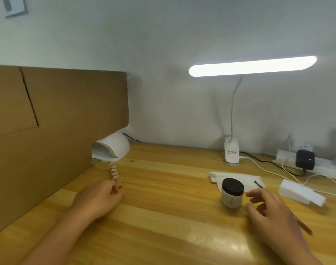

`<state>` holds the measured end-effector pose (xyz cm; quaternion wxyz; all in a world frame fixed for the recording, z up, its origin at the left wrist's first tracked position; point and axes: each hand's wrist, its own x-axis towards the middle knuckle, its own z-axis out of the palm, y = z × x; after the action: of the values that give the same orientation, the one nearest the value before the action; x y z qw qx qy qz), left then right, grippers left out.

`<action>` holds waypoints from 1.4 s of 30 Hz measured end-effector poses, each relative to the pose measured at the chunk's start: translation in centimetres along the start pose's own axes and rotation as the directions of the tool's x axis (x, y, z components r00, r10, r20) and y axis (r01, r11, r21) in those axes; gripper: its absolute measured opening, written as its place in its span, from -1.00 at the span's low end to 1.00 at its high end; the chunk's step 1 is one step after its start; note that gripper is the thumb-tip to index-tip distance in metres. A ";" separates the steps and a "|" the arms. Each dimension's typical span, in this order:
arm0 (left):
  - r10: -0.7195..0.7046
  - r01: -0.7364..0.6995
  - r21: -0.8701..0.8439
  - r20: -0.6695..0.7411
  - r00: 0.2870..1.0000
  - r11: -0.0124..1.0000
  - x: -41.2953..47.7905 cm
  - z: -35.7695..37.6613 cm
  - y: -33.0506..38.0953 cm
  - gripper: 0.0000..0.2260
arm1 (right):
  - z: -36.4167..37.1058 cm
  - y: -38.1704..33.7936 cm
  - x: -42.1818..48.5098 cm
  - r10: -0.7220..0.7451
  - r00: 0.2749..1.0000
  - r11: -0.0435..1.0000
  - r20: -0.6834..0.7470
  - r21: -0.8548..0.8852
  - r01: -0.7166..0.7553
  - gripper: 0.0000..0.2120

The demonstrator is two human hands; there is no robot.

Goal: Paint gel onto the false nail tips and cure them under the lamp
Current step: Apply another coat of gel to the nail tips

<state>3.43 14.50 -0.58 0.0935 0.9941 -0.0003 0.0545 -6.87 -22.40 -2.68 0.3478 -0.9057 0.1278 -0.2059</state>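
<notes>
Hands: left hand (98,196) pinches nail-tip strip (113,172) running to lamp (113,148) at 11 o'clock. Right hand (268,209) is loose-fingered, maybe holding brush (304,227), and could topple gel jar (232,192).

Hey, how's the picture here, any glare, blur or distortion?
Head view: the desk lamp is blown out white and leaves a glare patch on the wooden table; the right hand and the left hand holding the nail tip strip are slightly blurred.

The left hand (99,197) pinches the near end of the nail-tip strip (113,172) leading to the curing lamp (115,147); the right hand (272,211), fingers relaxed, hovers beside the black-lidded jar (232,193).
</notes>
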 end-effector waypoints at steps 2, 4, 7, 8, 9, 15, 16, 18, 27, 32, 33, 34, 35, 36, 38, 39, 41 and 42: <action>-0.061 0.061 -0.004 -0.129 0.990 0.998 0.9 0.1 -0.4 -0.64 | -0.1 0.1 -0.2 -0.022 0.999 0.999 -0.049 0.028 0.023 -0.81; -0.117 0.108 -0.056 -0.201 0.973 0.993 1.7 0.7 -0.8 -0.56 | -0.3 0.2 -0.4 -0.027 0.996 0.999 -0.085 0.042 0.031 -0.81; -0.185 0.165 -0.109 -0.211 0.960 0.980 2.4 1.4 -0.9 -0.45 | -0.3 0.2 -0.2 -0.022 0.994 0.999 -0.105 0.039 0.026 -0.79; -0.184 0.164 -0.111 -0.203 0.962 0.980 2.6 1.7 -0.7 -0.44 | -0.3 0.1 -0.1 -0.020 0.994 0.999 -0.104 0.038 0.024 -0.79; -0.168 0.152 -0.095 -0.201 0.965 0.984 2.8 2.0 -0.4 -0.44 | -0.3 0.1 0.0 -0.019 0.995 0.999 -0.102 0.038 0.023 -0.79; -0.170 0.167 -0.033 -0.235 0.957 0.985 4.0 3.0 0.5 -0.57 | -0.2 0.4 0.2 -0.011 0.995 0.999 -0.099 0.051 0.016 -0.76; -0.177 0.173 -0.038 -0.236 0.955 0.984 4.1 3.2 0.5 -0.61 | -0.2 0.5 0.2 -0.010 0.995 0.999 -0.099 0.052 0.015 -0.76; -0.186 0.182 -0.040 -0.218 0.958 0.983 4.0 3.2 0.2 -0.67 | -0.2 0.5 0.2 -0.010 0.996 0.998 -0.093 0.053 0.015 -0.76; 0.186 -0.133 -0.179 0.327 0.927 0.975 -0.5 -1.9 -0.8 -0.77 | -0.2 -0.2 0.0 -0.050 0.997 0.998 -0.059 0.034 0.052 -0.80; 0.425 -0.296 -0.340 0.413 0.806 0.893 -3.2 -1.8 5.0 -0.81 | -0.1 -0.9 -0.4 -0.086 0.982 0.966 -0.169 0.225 0.123 -0.81; 0.480 -0.338 -0.376 0.404 0.779 0.863 -3.5 -1.4 6.7 -0.81 | -0.4 -1.1 -0.6 -0.094 0.968 0.948 -0.235 0.276 0.159 -0.79; 0.528 -0.377 -0.403 0.385 0.757 0.834 -3.6 -1.0 8.2 -0.81 | -0.7 -1.5 -0.7 -0.097 0.951 0.927 -0.294 0.322 0.195 -0.78; 0.571 -0.416 -0.423 0.364 0.736 0.805 -3.7 -0.4 9.8 -0.80 | -1.2 -1.8 -0.8 -0.090 0.935 0.905 -0.343 0.365 0.221 -0.77; 0.602 -0.449 -0.431 0.339 0.723 0.783 -3.8 0.1 11.2 -0.80 | -1.6 -2.1 -0.8 -0.074 0.923 0.879 -0.378 0.412 0.239 -0.77; 0.642 -0.505 -0.427 0.287 0.711 0.750 -3.8 0.9 13.5 -0.81 | -2.5 -2.5 -0.5 -0.029 0.907 0.844 -0.420 0.476 0.247 -0.79; 0.658 -0.530 -0.422 0.258 0.707 0.735 -3.8 1.1 14.4 -0.81 | -2.9 -2.7 -0.3 -0.010 0.908 0.839 -0.420 0.491 0.236 -0.80; 0.696 -0.586 -0.413 0.197 0.690 0.697 -3.9 1.8 16.2 -0.78 | -3.5 -2.4 0.0 0.025 0.920 0.844 -0.392 0.501 0.191 -0.83; 0.712 -0.609 -0.410 0.164 0.683 0.679 -4.0 2.0 16.8 -0.76 | -3.6 -2.2 0.0 0.030 0.928 0.850 -0.372 0.498 0.172 -0.83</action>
<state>-0.51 -2.38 0.17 0.2269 0.8904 -0.3877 -0.0728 -8.31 -22.87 1.25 0.5424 -0.7266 0.0954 -0.4109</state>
